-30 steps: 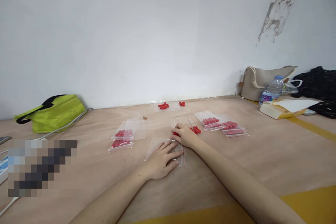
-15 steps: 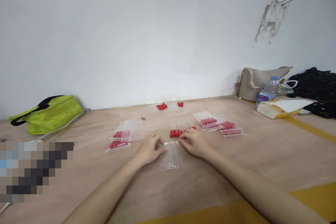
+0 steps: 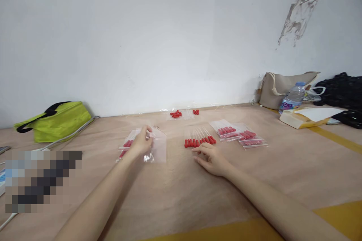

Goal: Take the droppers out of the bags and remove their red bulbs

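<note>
My left hand (image 3: 143,141) is closed, fingertips pinching a clear zip bag (image 3: 158,148) above the left side of the table. Partly hidden behind this hand are filled zip bags (image 3: 128,143) with red-bulbed pieces inside. My right hand (image 3: 212,161) rests with fingers apart and holds nothing. Just beyond its fingertips lies a row of several droppers (image 3: 195,143), clear thin tubes pointing away and red bulbs toward me. Two more filled zip bags (image 3: 226,131) overlap to the right of the row.
By the wall lie loose red bulbs (image 3: 175,113) on clear plastic. A yellow-green bag (image 3: 62,122) and a white cable stand at left. A beige bag (image 3: 274,92), a water bottle (image 3: 294,96), an opened paper packet (image 3: 307,117) and black material (image 3: 339,92) occupy the right.
My left hand has moved left and away from me, taking the clear zip bag off the middle of the table. My right hand has drawn back slightly from the droppers.
</note>
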Motion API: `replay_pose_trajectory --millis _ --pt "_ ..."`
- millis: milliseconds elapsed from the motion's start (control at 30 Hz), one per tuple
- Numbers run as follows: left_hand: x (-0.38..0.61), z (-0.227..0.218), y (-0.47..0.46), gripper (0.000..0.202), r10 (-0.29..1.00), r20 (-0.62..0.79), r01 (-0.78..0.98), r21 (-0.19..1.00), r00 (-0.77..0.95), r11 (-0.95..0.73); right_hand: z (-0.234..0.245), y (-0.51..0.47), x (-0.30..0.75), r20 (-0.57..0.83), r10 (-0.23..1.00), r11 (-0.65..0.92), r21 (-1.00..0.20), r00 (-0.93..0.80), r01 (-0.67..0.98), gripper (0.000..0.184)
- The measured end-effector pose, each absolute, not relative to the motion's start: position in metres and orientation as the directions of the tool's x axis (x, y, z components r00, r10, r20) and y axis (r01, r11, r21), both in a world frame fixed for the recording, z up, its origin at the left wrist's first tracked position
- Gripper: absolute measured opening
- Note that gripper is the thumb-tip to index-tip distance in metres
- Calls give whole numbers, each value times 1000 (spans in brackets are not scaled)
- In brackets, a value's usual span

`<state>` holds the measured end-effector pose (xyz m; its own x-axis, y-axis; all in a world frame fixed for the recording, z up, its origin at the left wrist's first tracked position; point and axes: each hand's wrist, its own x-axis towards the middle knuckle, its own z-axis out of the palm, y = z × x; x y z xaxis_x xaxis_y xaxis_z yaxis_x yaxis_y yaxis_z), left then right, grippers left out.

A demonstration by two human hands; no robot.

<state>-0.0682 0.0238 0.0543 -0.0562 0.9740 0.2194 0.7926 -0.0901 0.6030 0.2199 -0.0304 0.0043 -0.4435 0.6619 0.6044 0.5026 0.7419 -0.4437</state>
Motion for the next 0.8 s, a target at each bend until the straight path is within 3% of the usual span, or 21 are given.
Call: replay_pose_trajectory --millis 100,433,667,800 --pt "-92 61 46 22 931 313 850 527 -190 -3 6 -28 221 603 688 719 -495 -403 487 21" --pt "-136 48 72 37 891 282 901 355 -355 247 5 -29 219 582 696 714 -506 -420 484 18" --pt "-170 46 73 34 875 146 842 384 -461 380 5 -28 220 587 692 717 -496 -419 489 15" --pt "-176 50 68 24 869 174 832 423 -464 359 2 -27 221 580 685 723 -468 -441 509 15"
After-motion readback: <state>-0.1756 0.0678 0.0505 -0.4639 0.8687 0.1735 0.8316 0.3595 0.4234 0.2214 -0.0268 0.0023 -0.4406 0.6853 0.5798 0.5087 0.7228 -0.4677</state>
